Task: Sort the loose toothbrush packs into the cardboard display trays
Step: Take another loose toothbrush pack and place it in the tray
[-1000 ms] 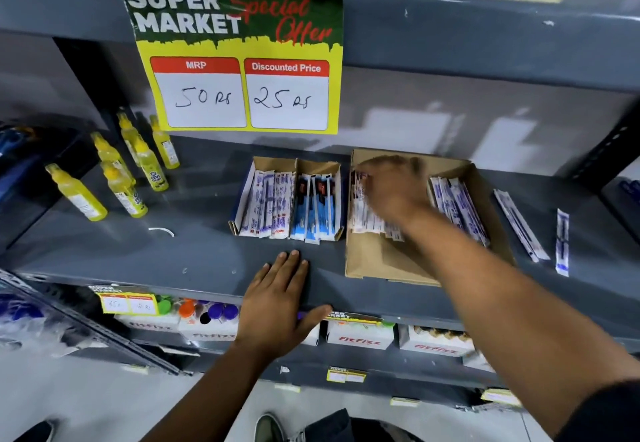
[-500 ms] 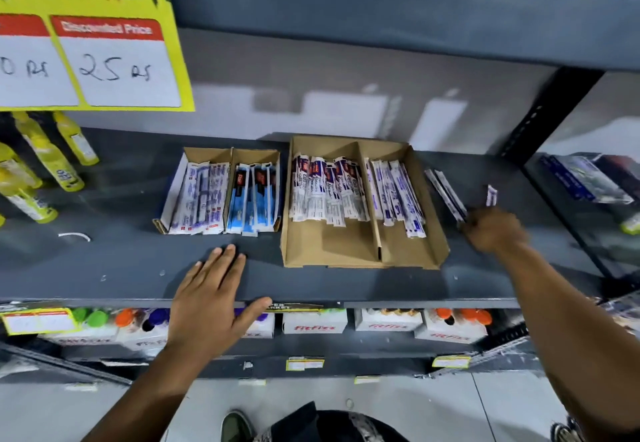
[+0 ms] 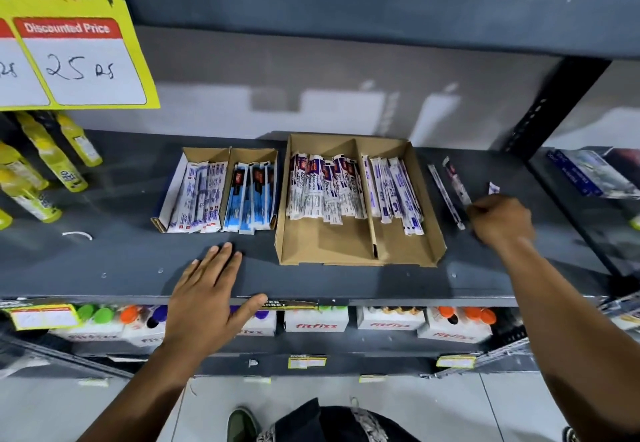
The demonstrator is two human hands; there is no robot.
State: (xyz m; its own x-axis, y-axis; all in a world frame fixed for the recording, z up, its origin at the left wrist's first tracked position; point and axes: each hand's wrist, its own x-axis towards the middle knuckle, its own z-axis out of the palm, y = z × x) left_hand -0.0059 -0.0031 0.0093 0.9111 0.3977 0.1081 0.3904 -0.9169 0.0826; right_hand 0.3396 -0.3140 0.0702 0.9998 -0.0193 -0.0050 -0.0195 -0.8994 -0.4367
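Two cardboard display trays sit on the grey shelf. The small tray holds white packs and blue packs in separate compartments. The large tray holds purple-and-white packs in both compartments, bunched toward the back. Right of it, my right hand pinches the near end of a loose dark toothbrush pack. A second loose pack lies beside it on the shelf. The tip of another pack shows behind my knuckles. My left hand rests flat on the shelf's front edge, fingers spread.
Yellow bottles stand at the far left under a hanging price sign. A black upright post bounds the shelf on the right, with boxed goods beyond it. White boxes fill the shelf below.
My right hand left the large tray, moved right to the loose packs and closed on one. The view swung right. My left hand stayed on the shelf edge.
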